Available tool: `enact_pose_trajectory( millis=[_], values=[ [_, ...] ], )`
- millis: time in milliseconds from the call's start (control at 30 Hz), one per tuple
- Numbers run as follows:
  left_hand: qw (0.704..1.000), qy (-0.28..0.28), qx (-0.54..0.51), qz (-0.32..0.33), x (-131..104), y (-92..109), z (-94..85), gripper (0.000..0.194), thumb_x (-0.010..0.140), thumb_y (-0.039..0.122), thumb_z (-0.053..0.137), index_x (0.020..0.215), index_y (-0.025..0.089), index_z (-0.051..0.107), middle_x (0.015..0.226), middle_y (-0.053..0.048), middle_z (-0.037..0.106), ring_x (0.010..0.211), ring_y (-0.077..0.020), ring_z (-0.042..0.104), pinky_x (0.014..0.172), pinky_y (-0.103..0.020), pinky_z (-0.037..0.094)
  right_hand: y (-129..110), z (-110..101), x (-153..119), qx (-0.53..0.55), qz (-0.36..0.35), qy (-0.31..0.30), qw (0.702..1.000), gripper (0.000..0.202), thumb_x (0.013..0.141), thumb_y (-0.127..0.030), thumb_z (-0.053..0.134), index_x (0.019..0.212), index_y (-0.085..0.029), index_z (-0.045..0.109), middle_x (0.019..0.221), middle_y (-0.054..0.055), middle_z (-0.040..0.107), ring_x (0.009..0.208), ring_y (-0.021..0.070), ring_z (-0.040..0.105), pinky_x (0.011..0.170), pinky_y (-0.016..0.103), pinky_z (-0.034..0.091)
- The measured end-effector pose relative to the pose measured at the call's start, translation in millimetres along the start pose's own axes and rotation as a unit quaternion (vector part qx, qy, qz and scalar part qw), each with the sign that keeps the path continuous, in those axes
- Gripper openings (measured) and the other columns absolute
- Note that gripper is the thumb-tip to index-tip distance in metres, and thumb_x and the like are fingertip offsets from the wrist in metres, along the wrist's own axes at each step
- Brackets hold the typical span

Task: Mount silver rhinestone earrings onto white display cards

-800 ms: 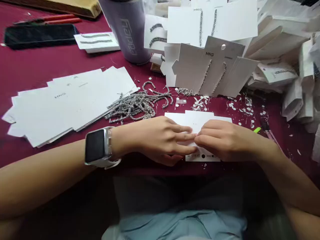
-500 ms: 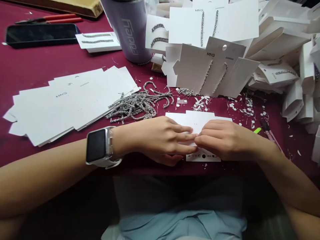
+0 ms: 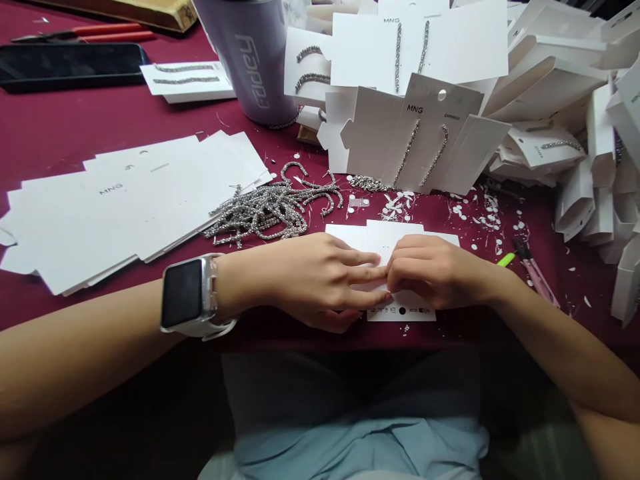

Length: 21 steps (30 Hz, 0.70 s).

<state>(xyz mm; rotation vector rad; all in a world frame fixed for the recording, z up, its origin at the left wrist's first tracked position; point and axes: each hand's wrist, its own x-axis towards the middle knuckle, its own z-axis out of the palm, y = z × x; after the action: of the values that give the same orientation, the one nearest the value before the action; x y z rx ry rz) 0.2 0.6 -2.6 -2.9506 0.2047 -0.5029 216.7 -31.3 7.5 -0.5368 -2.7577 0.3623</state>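
Observation:
A white card [image 3: 400,232] lies flat near the table's front edge, its small printed symbols showing along the lower side. My left hand [image 3: 330,277] rests on the card's left part with fingers spread. At the card's middle, the fingers of my right hand [image 3: 430,270] are bent and pressed together, touching my left fingertips; what they pinch, if anything, is hidden. A tangle of silver chain earrings [image 3: 270,210] lies just behind my left hand. To the left is a stack of flat white cards [image 3: 115,207].
Standing MNG cards with earrings [image 3: 375,140] are behind my hands, a purple tumbler [image 3: 250,67] to their left. Folded cards [image 3: 555,100] pile up at the right. A phone [image 3: 70,65], red-handled pliers [image 3: 105,33], pink-handled tool [image 3: 537,277] and paper scraps [image 3: 397,203] lie around.
The whole view has shifted slightly, so things appear a little further left. My right fingers are more curled at the card's middle. My left hand stays spread on the card.

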Motion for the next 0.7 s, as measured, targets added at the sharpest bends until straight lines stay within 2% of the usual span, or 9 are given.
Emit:
enact_pose_trajectory(
  millis=[300,467,700],
  values=[
    [0.999,-0.017,-0.024,-0.019,0.0,1.9,-0.3,0.037,0.085,0.031,0.039,0.115,0.018,0.056,0.106,-0.007,0.066,0.091,-0.0186,0.064,0.067,-0.027,0.053,7.9,9.8,-3.2,0.072,0.008,0.032,0.997,0.009,0.078,-0.01,0.049,0.072,-0.017,0.05,0.064,0.001,0.054,0.063,0.0102,0.043,0.058,0.023,0.036],
    [0.999,-0.008,-0.036,-0.022,-0.2,2.1,-0.3,0.037,0.085,0.029,0.039,0.115,0.017,0.057,0.107,-0.008,0.066,0.092,-0.0193,0.064,0.067,-0.028,0.054,12.8,13.6,-4.1,0.104,0.01,0.04,0.994,0.009,0.075,-0.009,0.052,0.071,-0.017,0.05,0.07,0.002,0.056,0.066,0.01,0.046,0.06,0.022,0.038],
    [0.999,-0.002,-0.035,-0.022,1.1,1.4,0.6,0.036,0.085,0.028,0.038,0.114,0.017,0.058,0.107,-0.006,0.066,0.094,-0.0177,0.064,0.071,-0.027,0.054,12.5,11.3,-2.5,0.111,0.022,0.035,0.993,0.009,0.078,-0.011,0.049,0.071,-0.017,0.049,0.071,0.002,0.054,0.067,0.0101,0.045,0.061,0.022,0.038]
  ],
)
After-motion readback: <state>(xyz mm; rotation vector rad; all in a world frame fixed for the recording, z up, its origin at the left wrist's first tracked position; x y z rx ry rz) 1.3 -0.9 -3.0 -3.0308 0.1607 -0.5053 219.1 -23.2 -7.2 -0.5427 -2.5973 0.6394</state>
